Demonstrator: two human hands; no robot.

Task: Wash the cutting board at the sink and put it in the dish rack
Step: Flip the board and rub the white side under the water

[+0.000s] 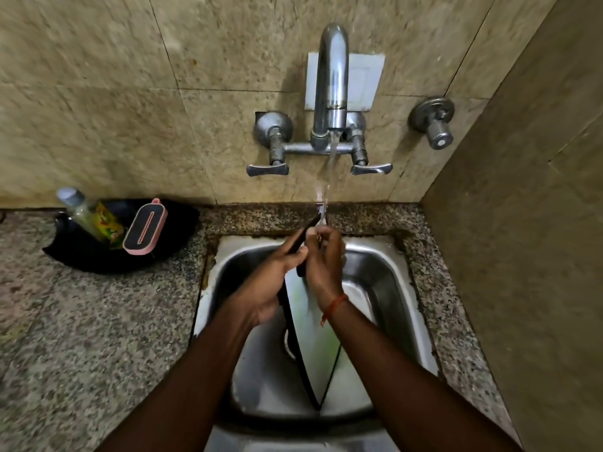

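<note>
A white cutting board [310, 331] with a black rim stands on edge, tilted, in the steel sink [391, 288]. Its top corner reaches up under the running water from the tap [331, 79]. My left hand [270, 282] grips the board's left edge from the side. My right hand [324, 262] lies flat against the board's white face near the top, under the stream. The board's lower corner rests near the sink's front wall. No dish rack is in view.
A black tray [81, 252] sits on the granite counter at the left, holding a soap bottle [89, 216] and a pink and black scrubber [145, 226]. Two tap levers and a wall valve [434, 122] are on the tiled wall. A side wall stands at the right.
</note>
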